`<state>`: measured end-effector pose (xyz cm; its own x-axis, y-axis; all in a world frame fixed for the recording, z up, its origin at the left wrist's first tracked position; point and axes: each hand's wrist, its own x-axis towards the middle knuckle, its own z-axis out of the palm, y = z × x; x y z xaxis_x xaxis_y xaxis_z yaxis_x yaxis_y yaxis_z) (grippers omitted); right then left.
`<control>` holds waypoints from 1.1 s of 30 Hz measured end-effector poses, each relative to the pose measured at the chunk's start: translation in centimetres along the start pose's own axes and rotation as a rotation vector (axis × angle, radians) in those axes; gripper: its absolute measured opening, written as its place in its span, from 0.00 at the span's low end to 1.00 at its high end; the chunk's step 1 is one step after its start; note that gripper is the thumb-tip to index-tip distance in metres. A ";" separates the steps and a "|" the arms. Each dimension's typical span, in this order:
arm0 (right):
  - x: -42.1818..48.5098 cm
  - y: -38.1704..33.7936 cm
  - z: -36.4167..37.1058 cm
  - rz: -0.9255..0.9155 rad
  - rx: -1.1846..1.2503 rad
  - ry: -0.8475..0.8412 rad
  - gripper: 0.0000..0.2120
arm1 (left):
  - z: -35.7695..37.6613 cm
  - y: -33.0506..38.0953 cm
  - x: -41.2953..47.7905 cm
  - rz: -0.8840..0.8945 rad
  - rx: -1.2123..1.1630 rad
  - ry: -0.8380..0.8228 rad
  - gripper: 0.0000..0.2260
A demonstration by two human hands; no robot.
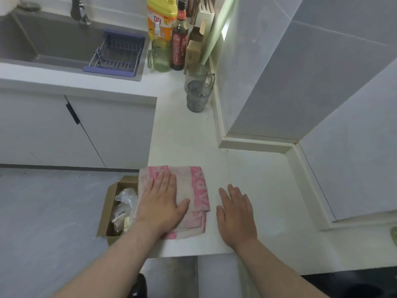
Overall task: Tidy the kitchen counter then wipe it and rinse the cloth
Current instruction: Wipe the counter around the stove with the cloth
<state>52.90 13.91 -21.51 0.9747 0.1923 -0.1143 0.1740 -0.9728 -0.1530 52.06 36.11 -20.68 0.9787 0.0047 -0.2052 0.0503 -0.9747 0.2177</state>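
A folded pink and cream cloth (pixel 194 190) lies on the white counter (pixel 187 143) near its front left edge. My left hand (pixel 160 201) presses flat on the cloth's left half, fingers straight. My right hand (pixel 236 214) rests flat on the bare counter just right of the cloth, fingers spread and not touching it. The grey sink (pixel 53 44) sits at the far left with a tap (pixel 80 11) above it.
A purple dish rack (pixel 117 53) hangs in the sink. Bottles (pixel 179 37), a yellow jug (pixel 160 14), a green mug (pixel 160 59), a knife block (pixel 204 14) and glass cups (pixel 196 95) crowd the back corner. A cardboard box (pixel 111 209) of rubbish stands on the floor below the counter edge.
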 end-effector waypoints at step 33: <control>0.3 0.3 0.1 0.013 0.014 0.062 0.26 | -2.6 0.0 6.9 0.229 0.132 -0.019 0.33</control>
<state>53.18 13.70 -21.68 0.9838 0.1708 -0.0551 0.1597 -0.9732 -0.1652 59.29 36.67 -19.63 0.9577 -0.2228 -0.1824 -0.2001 -0.9705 0.1347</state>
